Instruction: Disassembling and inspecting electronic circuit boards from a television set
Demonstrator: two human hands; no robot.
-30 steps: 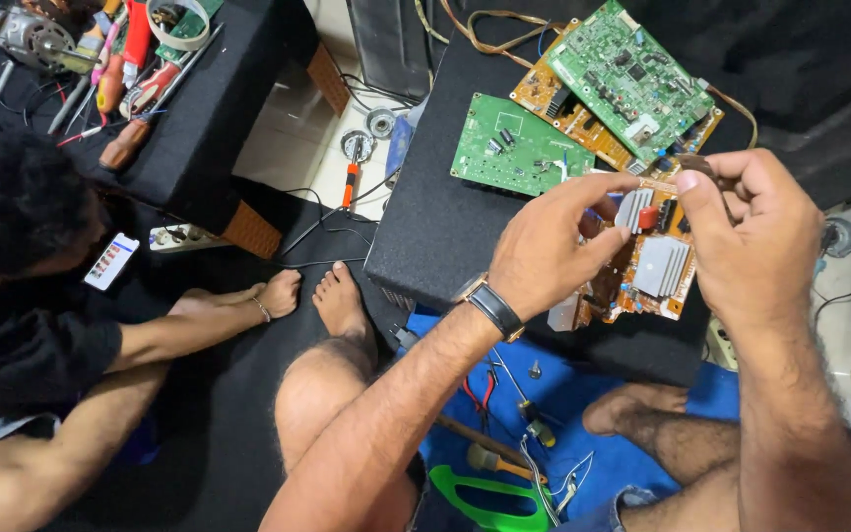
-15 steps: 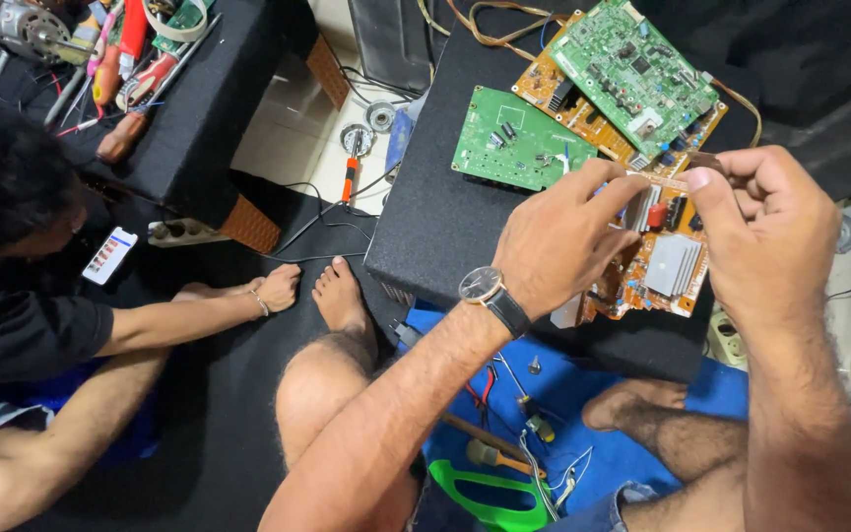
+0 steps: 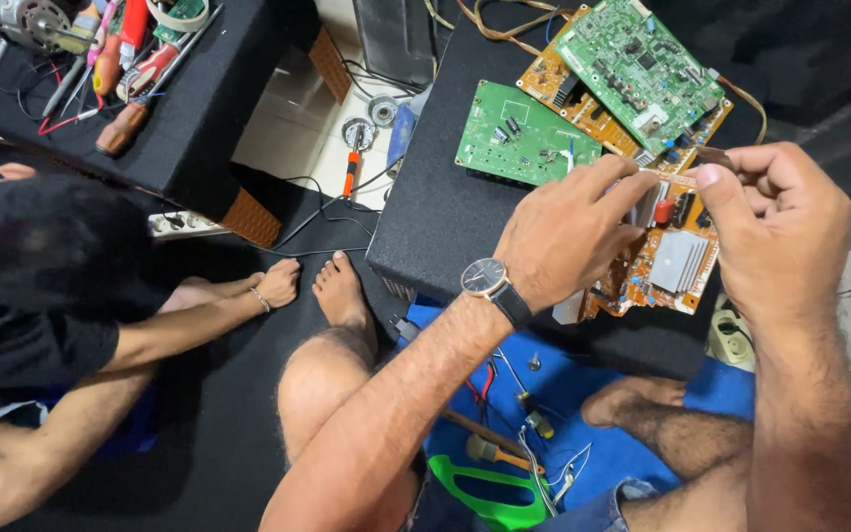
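Pinching a small brown strip (image 3: 711, 156) w/ both hands (image 3: 568, 232) (image 3: 790, 222), fingers closed; keep grip steady above orange circuit board (image 3: 667, 266).

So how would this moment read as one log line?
left hand: pinching small part | right hand: pinching it too | below: orange circuit board | black box

Small brown strip (image 3: 713, 155) pinched between the fingertips of both hands, mostly covered, kind impossible to tell. Orange circuit board with silver heat sink (image 3: 670, 264) partly hidden behind the left hand (image 3: 565, 234) and right hand (image 3: 785, 229). Grey electric motor (image 3: 24, 18) and white tape roll (image 3: 177, 12) cut off by the top edge. Green plastic handle (image 3: 490, 490) cropped at the bottom. Second person's dark-haired head (image 3: 46, 251) seen from above only, body cut off at left.
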